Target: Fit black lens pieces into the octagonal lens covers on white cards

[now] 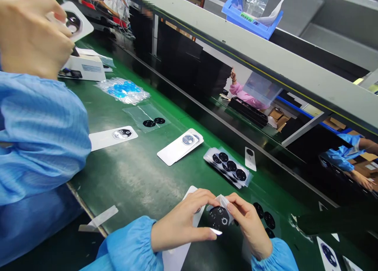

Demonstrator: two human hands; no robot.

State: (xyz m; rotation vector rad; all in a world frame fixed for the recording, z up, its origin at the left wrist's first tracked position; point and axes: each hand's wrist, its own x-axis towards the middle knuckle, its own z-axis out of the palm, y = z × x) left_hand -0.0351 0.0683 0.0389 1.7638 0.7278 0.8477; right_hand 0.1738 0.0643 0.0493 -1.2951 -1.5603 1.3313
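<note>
Phone-back panel (83, 26), white, sits in a co-worker's hand (35, 32) at ten o'clock from the black camera-lens cover (217, 219). Nearer, at eleven, two overlapping white panels (177, 149) lie on the green table (138, 176). The left hand (180, 223) spans the cover, its grip clamped on the rim, thumb below and fingers above; the right hand (251, 227) has its grip closed on thin white film (223, 203) at the cover's top edge. A stack of bagged lens covers (228, 166) lies at twelve, more loose-looking covers (268, 219) at three. The likely trouble: the film could cling and drag the cover sideways, slipping it from a hold that looks light; bare fingertips straying inward could smudge its face, and an uneven tug might tear the film
</note>
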